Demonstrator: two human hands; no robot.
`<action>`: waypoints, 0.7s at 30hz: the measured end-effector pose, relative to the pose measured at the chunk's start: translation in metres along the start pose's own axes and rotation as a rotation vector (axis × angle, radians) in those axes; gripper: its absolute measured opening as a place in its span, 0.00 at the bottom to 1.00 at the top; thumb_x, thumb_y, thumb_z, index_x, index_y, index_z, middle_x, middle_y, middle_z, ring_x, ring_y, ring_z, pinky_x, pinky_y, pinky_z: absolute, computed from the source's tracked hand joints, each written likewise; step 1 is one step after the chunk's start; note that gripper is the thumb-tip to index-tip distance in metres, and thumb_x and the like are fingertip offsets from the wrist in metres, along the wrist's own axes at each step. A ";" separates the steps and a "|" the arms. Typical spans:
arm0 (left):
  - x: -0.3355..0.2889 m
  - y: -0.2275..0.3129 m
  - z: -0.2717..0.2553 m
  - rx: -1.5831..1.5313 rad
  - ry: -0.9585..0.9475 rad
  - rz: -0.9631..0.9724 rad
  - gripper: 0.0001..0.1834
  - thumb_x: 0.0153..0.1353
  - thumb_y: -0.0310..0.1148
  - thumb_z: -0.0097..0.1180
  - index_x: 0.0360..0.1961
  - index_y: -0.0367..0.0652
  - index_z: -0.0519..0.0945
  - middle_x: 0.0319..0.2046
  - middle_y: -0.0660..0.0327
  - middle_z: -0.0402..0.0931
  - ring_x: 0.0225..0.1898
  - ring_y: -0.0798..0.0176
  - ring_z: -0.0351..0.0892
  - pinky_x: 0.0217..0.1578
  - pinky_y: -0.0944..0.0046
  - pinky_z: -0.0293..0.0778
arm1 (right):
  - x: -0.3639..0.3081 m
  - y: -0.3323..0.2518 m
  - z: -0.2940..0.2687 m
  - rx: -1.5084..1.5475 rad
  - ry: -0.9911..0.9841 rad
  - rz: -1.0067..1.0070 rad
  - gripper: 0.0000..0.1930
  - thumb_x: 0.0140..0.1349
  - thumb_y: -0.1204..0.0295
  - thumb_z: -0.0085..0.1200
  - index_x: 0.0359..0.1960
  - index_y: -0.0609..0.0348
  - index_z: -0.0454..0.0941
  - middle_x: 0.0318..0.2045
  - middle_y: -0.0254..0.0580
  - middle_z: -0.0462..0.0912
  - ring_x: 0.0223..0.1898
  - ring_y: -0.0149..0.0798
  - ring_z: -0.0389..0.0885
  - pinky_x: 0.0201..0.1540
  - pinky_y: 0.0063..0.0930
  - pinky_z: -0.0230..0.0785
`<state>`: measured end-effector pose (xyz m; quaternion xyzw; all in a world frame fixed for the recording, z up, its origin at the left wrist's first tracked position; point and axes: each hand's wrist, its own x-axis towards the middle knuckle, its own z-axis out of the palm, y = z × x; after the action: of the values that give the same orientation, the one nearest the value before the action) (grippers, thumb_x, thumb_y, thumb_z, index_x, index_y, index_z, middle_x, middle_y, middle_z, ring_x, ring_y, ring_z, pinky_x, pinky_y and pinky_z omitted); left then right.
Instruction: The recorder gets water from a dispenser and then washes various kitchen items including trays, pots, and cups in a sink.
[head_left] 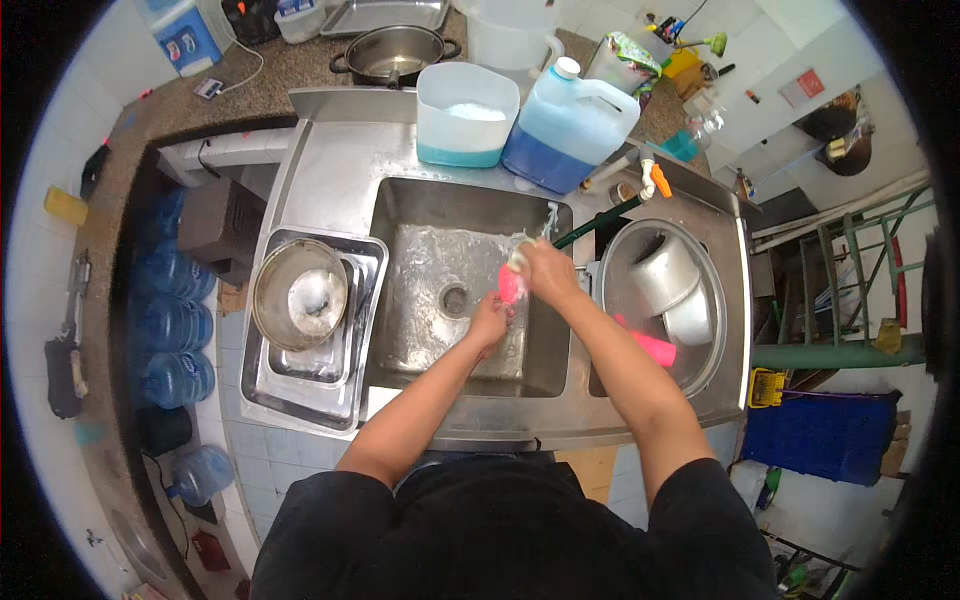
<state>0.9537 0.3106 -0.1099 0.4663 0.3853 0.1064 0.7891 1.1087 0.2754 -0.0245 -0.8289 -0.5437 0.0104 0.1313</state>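
Over the right side of the steel sink (390, 215), both hands work on a small bright pink item (512, 286), too covered to tell its kind. My left hand (488, 325) is closed around its lower end. My right hand (549, 274) is closed on a pale, soapy sponge (520, 257), pressed against the item's upper end. White suds cling around the fingers. Below them, the sink floor is wet around the round drain (456, 300).
On the left drainboard, steel trays (375, 262) hold a round pan (270, 275). Behind the sink stand an open tub (462, 150) and a jug of blue liquid (545, 160). At right, near an orange-handled tap (659, 180), a large basin (715, 350) holds metal pots (665, 275) and a pink item (652, 349).
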 end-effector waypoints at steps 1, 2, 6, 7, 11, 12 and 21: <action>-0.005 0.006 -0.004 -0.081 -0.047 -0.072 0.07 0.68 0.30 0.44 0.45 0.45 0.72 0.25 0.67 0.71 0.23 0.73 0.68 0.21 0.71 0.64 | -0.009 -0.014 -0.013 0.049 -0.084 -0.148 0.10 0.57 0.66 0.54 0.39 0.53 0.76 0.37 0.47 0.77 0.37 0.53 0.80 0.35 0.46 0.73; -0.010 0.012 -0.010 -0.079 -0.039 -0.068 0.07 0.68 0.30 0.44 0.45 0.45 0.72 0.25 0.67 0.71 0.23 0.73 0.68 0.21 0.71 0.64 | -0.017 -0.024 -0.020 0.096 -0.168 -0.298 0.10 0.57 0.65 0.55 0.38 0.52 0.76 0.38 0.47 0.78 0.36 0.53 0.80 0.35 0.46 0.73; -0.023 0.026 0.004 -0.322 -0.277 -0.306 0.12 0.71 0.41 0.37 0.37 0.50 0.71 0.18 0.71 0.62 0.14 0.75 0.55 0.13 0.73 0.52 | -0.030 -0.018 -0.005 0.314 0.153 0.080 0.10 0.55 0.64 0.58 0.35 0.53 0.77 0.34 0.49 0.80 0.35 0.52 0.80 0.35 0.45 0.72; -0.024 0.023 0.004 -0.455 -0.380 -0.415 0.15 0.71 0.44 0.34 0.34 0.51 0.71 0.16 0.72 0.60 0.12 0.76 0.52 0.11 0.73 0.48 | -0.030 -0.033 -0.007 0.320 0.153 0.072 0.10 0.55 0.64 0.58 0.35 0.53 0.77 0.34 0.49 0.80 0.35 0.52 0.80 0.35 0.45 0.72; -0.025 0.033 -0.003 -0.505 -0.387 -0.370 0.30 0.64 0.70 0.32 0.26 0.54 0.65 0.15 0.74 0.53 0.12 0.78 0.47 0.10 0.74 0.41 | -0.036 -0.061 -0.017 0.295 0.226 -0.178 0.10 0.56 0.60 0.58 0.29 0.53 0.77 0.28 0.48 0.80 0.30 0.55 0.80 0.32 0.47 0.71; -0.028 0.040 -0.002 -0.503 -0.388 -0.371 0.30 0.64 0.70 0.32 0.26 0.54 0.65 0.15 0.74 0.53 0.12 0.78 0.47 0.10 0.74 0.41 | -0.031 -0.055 -0.020 0.234 0.173 -0.228 0.11 0.55 0.58 0.57 0.27 0.52 0.78 0.27 0.46 0.80 0.28 0.55 0.80 0.30 0.49 0.71; -0.034 0.054 -0.011 -0.529 -0.703 -0.427 0.36 0.56 0.78 0.27 0.19 0.55 0.58 0.12 0.77 0.45 0.09 0.78 0.39 0.09 0.74 0.35 | 0.005 -0.008 0.034 1.125 0.278 0.832 0.19 0.62 0.48 0.51 0.32 0.50 0.81 0.24 0.40 0.83 0.23 0.43 0.81 0.26 0.37 0.69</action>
<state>0.9331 0.3286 -0.0512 0.1680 0.1423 -0.1277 0.9671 1.0981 0.2896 -0.0553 -0.7679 -0.0728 0.2328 0.5923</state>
